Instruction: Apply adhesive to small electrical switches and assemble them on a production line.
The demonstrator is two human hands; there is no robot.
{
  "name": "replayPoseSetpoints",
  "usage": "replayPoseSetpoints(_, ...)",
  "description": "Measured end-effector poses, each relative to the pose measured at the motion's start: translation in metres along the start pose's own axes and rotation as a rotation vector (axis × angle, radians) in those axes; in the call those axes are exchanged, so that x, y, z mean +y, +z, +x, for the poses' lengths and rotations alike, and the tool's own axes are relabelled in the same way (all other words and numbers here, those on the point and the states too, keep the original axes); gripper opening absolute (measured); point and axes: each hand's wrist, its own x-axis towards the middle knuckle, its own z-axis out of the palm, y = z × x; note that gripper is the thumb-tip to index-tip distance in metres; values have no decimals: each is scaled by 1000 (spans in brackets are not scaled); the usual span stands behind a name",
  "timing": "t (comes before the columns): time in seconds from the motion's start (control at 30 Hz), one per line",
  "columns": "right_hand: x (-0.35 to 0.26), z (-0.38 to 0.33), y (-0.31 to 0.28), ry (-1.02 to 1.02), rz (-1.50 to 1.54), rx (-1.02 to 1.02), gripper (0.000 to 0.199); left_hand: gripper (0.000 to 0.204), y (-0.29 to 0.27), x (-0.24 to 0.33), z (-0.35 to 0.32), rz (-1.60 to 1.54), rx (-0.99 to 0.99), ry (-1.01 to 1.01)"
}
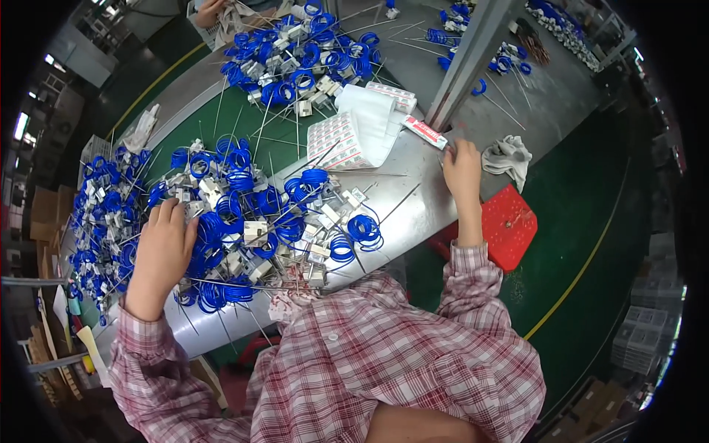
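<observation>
A large pile of what look like capillary thermostats (240,181), with blue coiled tubes, whitish blocks and thin metal rods, covers the left part of the metal table. My left hand (164,240) lies on the pile's left side, thumb apart from the fingers and nothing seen in its grip. On the right, my right hand (463,177) is at the table's edge, fingers bent and close together. Their tips are beside the end of a small red-and-white box (425,132); whatever they pinch, if anything, is hidden. Sheets of printed labels (336,140) lie left of that box.
A metal post (465,63) rises behind the box. Crumpled whitish cloth (507,159) lies right of my right hand, above a red stool (508,227). More thermostats (303,55) are heaped at the far side, where another person's hand (210,11) shows. Metal rods stick out over the near edge.
</observation>
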Motion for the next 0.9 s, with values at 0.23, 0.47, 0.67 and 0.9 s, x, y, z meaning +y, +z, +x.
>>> replayPoseSetpoints(0.23,15,-2,8,64,-301,56,14,39,-16,15,-8,95,186,28)
replayPoseSetpoints(0.47,46,-22,-2,12,-50,49,9,38,-68,98,19,225,231,364)
replayPoseSetpoints(0.67,38,-49,-15,186,286,95,7,29,-32,205,134,260,162,923)
replayPoseSetpoints(0.9,32,-60,-28,311,477,98,9,22,77,298,243,138,83,966)
